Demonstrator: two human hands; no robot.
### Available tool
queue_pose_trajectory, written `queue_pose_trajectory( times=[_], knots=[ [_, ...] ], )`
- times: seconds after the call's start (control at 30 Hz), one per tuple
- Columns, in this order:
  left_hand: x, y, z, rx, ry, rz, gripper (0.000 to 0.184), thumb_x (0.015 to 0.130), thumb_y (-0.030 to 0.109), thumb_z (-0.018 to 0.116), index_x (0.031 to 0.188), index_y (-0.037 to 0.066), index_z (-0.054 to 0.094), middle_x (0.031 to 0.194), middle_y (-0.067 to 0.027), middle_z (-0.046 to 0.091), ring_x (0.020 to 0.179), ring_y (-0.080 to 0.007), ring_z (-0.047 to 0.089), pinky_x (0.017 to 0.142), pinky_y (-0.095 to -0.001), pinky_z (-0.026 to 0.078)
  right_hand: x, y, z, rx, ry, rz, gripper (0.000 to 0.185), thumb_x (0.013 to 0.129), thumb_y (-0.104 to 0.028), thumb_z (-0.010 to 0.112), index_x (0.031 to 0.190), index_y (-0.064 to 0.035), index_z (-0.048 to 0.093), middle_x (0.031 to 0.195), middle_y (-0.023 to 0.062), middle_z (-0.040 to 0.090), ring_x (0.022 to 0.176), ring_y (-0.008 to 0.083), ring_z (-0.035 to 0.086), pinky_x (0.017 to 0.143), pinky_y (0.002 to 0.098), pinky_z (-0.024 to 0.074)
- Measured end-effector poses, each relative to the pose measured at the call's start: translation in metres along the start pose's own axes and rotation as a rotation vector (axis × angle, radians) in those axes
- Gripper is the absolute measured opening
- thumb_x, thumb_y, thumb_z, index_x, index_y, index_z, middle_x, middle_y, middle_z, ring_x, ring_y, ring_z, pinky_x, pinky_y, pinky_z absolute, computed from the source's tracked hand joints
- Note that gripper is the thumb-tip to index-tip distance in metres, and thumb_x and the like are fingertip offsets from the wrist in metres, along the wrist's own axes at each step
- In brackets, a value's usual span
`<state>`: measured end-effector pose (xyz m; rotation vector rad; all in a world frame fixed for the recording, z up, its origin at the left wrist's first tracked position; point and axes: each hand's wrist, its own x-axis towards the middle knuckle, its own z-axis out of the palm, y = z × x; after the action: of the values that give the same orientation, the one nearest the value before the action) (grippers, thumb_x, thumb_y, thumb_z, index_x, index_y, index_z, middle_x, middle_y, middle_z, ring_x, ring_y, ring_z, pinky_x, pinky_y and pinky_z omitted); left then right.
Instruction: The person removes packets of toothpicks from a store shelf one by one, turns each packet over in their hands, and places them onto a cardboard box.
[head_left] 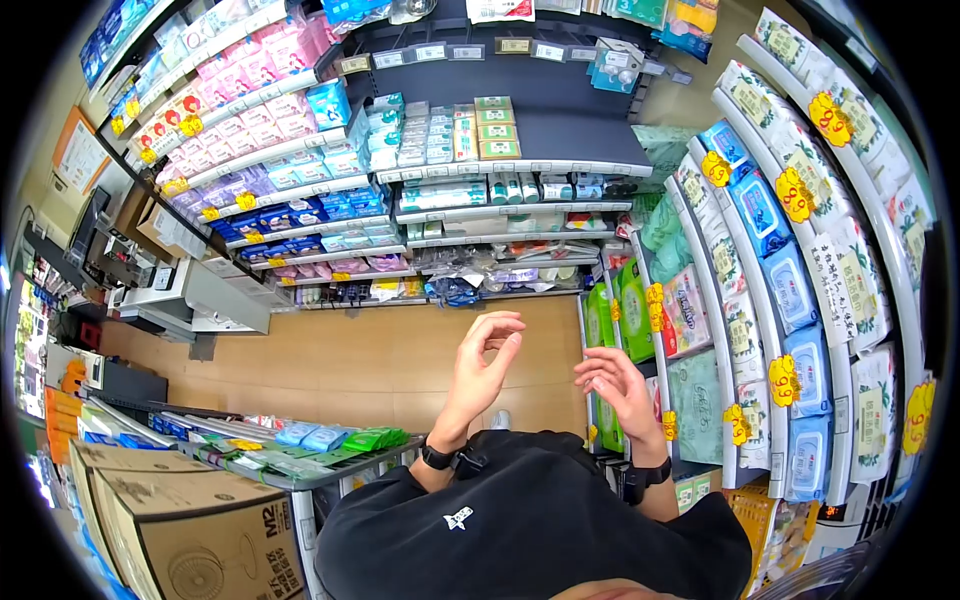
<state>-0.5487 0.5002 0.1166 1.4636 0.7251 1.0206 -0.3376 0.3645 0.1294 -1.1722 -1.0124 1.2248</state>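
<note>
My left hand (484, 358) is raised in front of my chest above the aisle floor, fingers loosely curved and thumb apart, with nothing in it. My right hand (618, 388) is also up, fingers bent and slightly spread, and it holds nothing. Closest to the right hand are green packs (634, 318) on the lower shelf of the right-hand rack. Dark bands (650, 474) circle both wrists. Neither hand visibly touches any goods.
Ahead stands a shelf unit with small boxes (496, 130) and packaged goods. Blue wipe packs (786, 288) line the right rack. Pink packs (262, 122) fill the left shelves. At lower left are a fan carton (205, 530) and a rack with green packs (376, 439).
</note>
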Motion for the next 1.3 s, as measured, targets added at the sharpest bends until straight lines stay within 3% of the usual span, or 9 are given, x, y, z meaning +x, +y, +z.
queue_pose_trajectory(
  times=[0.57,0.9,1.0,1.1,1.23,1.3],
  knots=[
    [0.105,-0.047,0.000,-0.051,0.018,-0.155,0.017,0.098,0.007,0.061,0.114,0.001,0.063,0.128,-0.0084,0.061,0.107,-0.0151,0.063,0.095,-0.0300,0.049,0.127,0.004,-0.043,0.060,0.009,0.014,0.036,0.099,-0.007,0.056,0.133,0.0011,0.049,0.117,0.0131,0.064,0.102,0.0172,0.063,0.087,0.0296,0.0505],
    [0.211,-0.071,0.019,0.012,0.154,-0.149,0.017,0.098,0.010,0.062,0.113,0.002,0.064,0.121,-0.0067,0.063,0.099,-0.0141,0.064,0.086,-0.0281,0.051,0.249,-0.007,-0.112,0.019,-0.112,-0.005,0.034,0.099,-0.008,0.055,0.131,-0.0012,0.052,0.116,0.0109,0.065,0.099,0.0167,0.064,0.085,0.0295,0.0498],
    [0.232,-0.080,0.022,0.030,0.188,-0.195,0.018,0.098,0.011,0.062,0.114,0.003,0.063,0.116,-0.0049,0.065,0.095,-0.0126,0.064,0.084,-0.0278,0.051,0.283,-0.004,-0.124,0.027,-0.128,0.024,0.033,0.099,-0.008,0.055,0.132,-0.0021,0.052,0.115,0.0109,0.066,0.098,0.0167,0.064,0.084,0.0292,0.0497],
    [0.242,-0.081,0.020,0.026,0.248,-0.289,0.022,0.098,0.016,0.065,0.118,0.007,0.064,0.089,-0.0005,0.068,0.085,-0.0053,0.057,0.073,-0.0211,0.042,0.322,0.002,-0.126,0.027,-0.139,0.064,0.033,0.099,-0.009,0.054,0.132,-0.0026,0.052,0.115,0.0112,0.067,0.098,0.0168,0.064,0.083,0.0291,0.0497],
    [0.258,-0.098,0.000,0.024,0.311,-0.299,0.023,0.098,0.016,0.064,0.119,0.007,0.064,0.090,-0.0001,0.067,0.084,-0.0053,0.056,0.072,-0.0216,0.042,0.368,0.003,-0.118,0.005,-0.154,0.104,0.032,0.100,-0.010,0.054,0.131,-0.0029,0.052,0.114,0.0111,0.067,0.097,0.0168,0.064,0.083,0.0293,0.0495],
    [0.273,-0.103,-0.014,0.074,0.309,-0.366,0.024,0.098,0.015,0.064,0.118,0.003,0.062,0.100,-0.0069,0.070,0.094,-0.0133,0.065,0.082,-0.0282,0.051,0.391,0.004,-0.113,-0.006,-0.162,0.115,0.032,0.100,-0.010,0.054,0.131,-0.0029,0.052,0.114,0.0111,0.067,0.097,0.0167,0.064,0.083,0.0292,0.0494]
  ],
)
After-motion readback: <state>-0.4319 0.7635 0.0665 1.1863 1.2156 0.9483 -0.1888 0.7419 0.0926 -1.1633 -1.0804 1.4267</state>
